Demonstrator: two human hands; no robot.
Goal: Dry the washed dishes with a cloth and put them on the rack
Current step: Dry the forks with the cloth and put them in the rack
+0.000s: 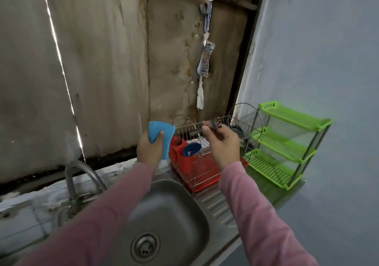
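She stands at the sink (174, 204) with both arms reaching forward over it. The dish rack (205, 173) sits at the far edge of the worktop (213, 202), just right of the basin. Her left hand (149, 148) is clenched round a folded blue cloth (161, 131), holding it up beside the rack's left end. Her right hand (223, 142) pinches a small dark piece of cutlery (214, 125) between thumb and fingertips, level with the rack's upper rail. It looks like a spoon, though it is too blurred to be sure.

As far as I can make out, its long axis runs close to upright. The broader end points up and a little towards the far wall, and the handle runs down into her fingers.

By my reckoning she is well into the job. I can see no dishes in the basin. The rack already holds a blue cup (191, 148) leaning against the red cutlery holder (182, 159), and something dark sits at its right end. Dark handles seem to poke out of the red holder too. The cloth is clear of the spoon, so I take the wiping of this piece to be finished and only the placing left, most likely into that holder. I cannot see whether any more wet dishes are waiting.

A green three-tier shelf (287, 142) stands at the worktop's right end.
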